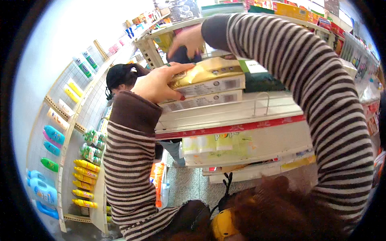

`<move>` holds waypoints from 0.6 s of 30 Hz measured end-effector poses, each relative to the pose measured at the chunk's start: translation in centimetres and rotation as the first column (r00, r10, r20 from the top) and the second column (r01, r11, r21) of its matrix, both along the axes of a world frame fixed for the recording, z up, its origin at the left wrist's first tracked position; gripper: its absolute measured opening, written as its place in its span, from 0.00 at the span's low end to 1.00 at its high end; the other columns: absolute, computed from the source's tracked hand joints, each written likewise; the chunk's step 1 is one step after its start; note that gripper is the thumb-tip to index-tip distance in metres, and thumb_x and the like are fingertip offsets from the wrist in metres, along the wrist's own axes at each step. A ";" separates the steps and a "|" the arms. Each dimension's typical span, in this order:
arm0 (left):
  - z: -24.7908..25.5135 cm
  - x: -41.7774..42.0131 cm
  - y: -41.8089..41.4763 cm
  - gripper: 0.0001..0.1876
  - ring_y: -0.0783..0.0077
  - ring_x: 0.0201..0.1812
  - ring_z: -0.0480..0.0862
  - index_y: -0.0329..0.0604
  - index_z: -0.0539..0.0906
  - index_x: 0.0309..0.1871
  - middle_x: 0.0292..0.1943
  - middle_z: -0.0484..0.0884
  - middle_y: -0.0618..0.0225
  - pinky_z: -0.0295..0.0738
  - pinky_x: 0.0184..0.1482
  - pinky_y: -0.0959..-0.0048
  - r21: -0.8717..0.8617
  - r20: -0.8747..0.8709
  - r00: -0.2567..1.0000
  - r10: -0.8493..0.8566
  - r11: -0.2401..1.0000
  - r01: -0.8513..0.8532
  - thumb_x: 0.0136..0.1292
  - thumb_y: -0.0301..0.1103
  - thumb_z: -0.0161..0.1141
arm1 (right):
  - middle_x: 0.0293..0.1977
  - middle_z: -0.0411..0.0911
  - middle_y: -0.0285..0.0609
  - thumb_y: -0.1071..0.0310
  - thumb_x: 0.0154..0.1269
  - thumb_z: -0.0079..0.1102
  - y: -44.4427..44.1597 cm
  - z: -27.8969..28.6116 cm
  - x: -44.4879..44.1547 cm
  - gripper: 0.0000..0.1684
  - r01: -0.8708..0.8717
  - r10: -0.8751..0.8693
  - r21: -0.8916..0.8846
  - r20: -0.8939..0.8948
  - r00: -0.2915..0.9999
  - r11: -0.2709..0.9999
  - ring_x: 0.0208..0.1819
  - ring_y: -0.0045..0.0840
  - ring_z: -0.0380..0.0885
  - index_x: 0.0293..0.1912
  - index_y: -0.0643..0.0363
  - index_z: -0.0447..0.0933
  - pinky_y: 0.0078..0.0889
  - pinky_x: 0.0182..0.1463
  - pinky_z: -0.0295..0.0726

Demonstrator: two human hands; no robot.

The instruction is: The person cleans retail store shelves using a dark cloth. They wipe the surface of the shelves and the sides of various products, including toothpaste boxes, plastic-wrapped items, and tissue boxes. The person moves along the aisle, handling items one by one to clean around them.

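My left hand lies over the left end of a gold-topped package, fingers on its top and thumb against its white side. Directly beneath it is a similar white box, and both rest on a white metal shelf with a red front strip. Farther back, my right hand reaches behind the stack, blurred, with its fingers bent down over a dark item. Whether it holds that item cannot be made out. A dark green box stands to the right of the gold package.
Beyond the shelf's left end is a person in a black cap. Wall shelves at left carry yellow bottles and blue jugs. Wrapped paper packs sit on the shelf below. A wire divider rises near the shelf's front.
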State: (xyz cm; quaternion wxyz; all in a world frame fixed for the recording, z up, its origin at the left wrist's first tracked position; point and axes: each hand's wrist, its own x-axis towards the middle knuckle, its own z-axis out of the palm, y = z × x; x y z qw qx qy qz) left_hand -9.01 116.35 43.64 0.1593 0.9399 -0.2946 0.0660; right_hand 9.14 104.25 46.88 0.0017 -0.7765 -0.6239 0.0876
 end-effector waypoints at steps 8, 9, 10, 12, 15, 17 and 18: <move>-0.6 0.3 -1.0 0.38 0.61 0.53 0.73 0.45 0.66 0.60 0.50 0.72 0.60 0.66 0.56 0.72 0.044 0.005 0.999 0.046 0.998 -0.047 0.39 0.23 0.66 | 0.46 0.76 0.41 0.67 0.51 0.64 -4.0 -4.6 6.7 0.32 -0.089 -0.015 -0.311 -0.317 0.948 0.946 0.42 0.21 0.72 0.58 0.54 0.67 0.27 0.46 0.72; -0.5 0.3 -1.1 0.38 0.61 0.53 0.73 0.45 0.66 0.60 0.51 0.72 0.60 0.66 0.56 0.72 0.034 0.004 0.999 0.041 0.999 -0.041 0.39 0.23 0.66 | 0.48 0.76 0.40 0.65 0.51 0.65 -6.2 -4.3 6.7 0.33 0.031 -0.122 -0.352 -0.240 0.963 0.936 0.42 0.21 0.73 0.58 0.53 0.66 0.25 0.48 0.72; -1.1 1.1 -1.1 0.38 0.61 0.54 0.72 0.45 0.66 0.60 0.52 0.72 0.60 0.65 0.57 0.72 0.038 0.075 0.997 -0.006 0.999 0.003 0.39 0.23 0.66 | 0.47 0.76 0.39 0.63 0.51 0.66 -9.4 -4.6 8.3 0.34 0.112 -0.243 -0.361 -0.341 0.908 0.926 0.40 0.20 0.74 0.59 0.52 0.66 0.24 0.47 0.74; -1.0 1.1 -1.2 0.39 0.61 0.54 0.72 0.45 0.66 0.60 0.52 0.72 0.60 0.65 0.57 0.71 0.033 0.069 0.998 -0.010 0.999 0.008 0.39 0.22 0.66 | 0.43 0.76 0.40 0.72 0.53 0.61 -14.4 -3.8 7.7 0.31 0.257 -0.408 -0.397 -0.364 0.837 0.881 0.37 0.18 0.75 0.58 0.54 0.66 0.20 0.38 0.79; -0.7 1.2 -1.4 0.39 0.62 0.55 0.71 0.43 0.66 0.60 0.52 0.71 0.61 0.63 0.58 0.72 0.021 0.051 0.998 -0.038 0.999 0.037 0.38 0.22 0.66 | 0.41 0.76 0.42 0.80 0.51 0.56 -21.7 -3.3 7.3 0.33 0.438 -0.562 -0.384 -0.323 0.761 0.813 0.36 0.20 0.76 0.59 0.56 0.65 0.22 0.37 0.80; -0.7 0.5 -0.9 0.39 0.63 0.56 0.70 0.42 0.66 0.60 0.52 0.71 0.61 0.63 0.59 0.72 0.014 0.009 1.000 -0.008 1.000 0.008 0.38 0.22 0.66 | 0.46 0.74 0.47 0.83 0.51 0.53 -23.4 -2.6 5.0 0.34 0.520 -0.657 -0.405 -0.395 0.642 0.752 0.39 0.24 0.76 0.60 0.57 0.64 0.26 0.40 0.82; -0.7 0.6 -1.0 0.39 0.63 0.56 0.70 0.41 0.66 0.60 0.52 0.71 0.61 0.62 0.59 0.73 0.042 0.027 1.000 0.001 0.999 -0.002 0.38 0.21 0.66 | 0.47 0.72 0.47 0.84 0.51 0.52 -25.1 -2.6 4.2 0.34 0.568 -0.691 -0.394 -0.378 0.616 0.722 0.39 0.26 0.76 0.59 0.57 0.64 0.27 0.40 0.82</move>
